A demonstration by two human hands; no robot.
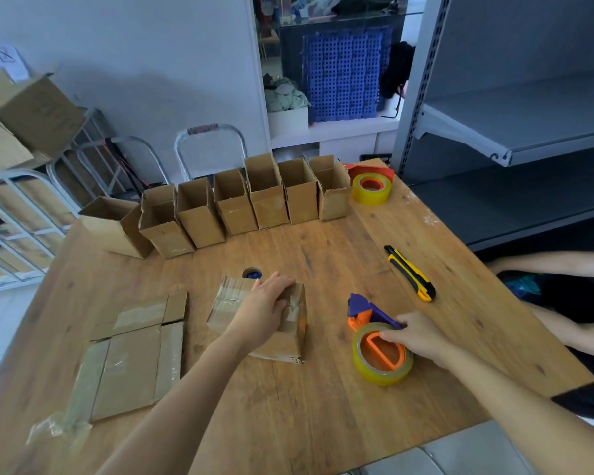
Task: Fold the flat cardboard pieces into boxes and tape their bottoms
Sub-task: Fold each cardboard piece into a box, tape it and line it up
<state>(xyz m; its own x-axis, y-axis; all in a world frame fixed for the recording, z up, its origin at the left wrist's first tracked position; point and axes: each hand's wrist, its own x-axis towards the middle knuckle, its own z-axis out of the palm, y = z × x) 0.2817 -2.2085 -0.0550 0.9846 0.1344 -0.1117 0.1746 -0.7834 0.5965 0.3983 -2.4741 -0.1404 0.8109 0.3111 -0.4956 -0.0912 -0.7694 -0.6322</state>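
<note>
Pressing down with the left hand (266, 305), fingers nearly straight and spread over the taped bottom of an upturned box (220, 303). Gripping the dispenser (374, 317) with the right hand (417, 337), fingers curled over its handle and touching the orange hub of the roll (381, 371); resting on the table (323, 423), well to the right of the box. Lying flat just left of the pressing hand: one unfolded cardboard (131, 358), patched with tape. Standing beyond that hand, along the far edge: a row of boxes (254, 200), open tops up. Beyond the right hand: a knife (410, 272). Probably at the smoothing stage: rub firmly along the seam and down over both ends so the tape bonds, check for lifted corners, then turn upright and add to the row.
</note>
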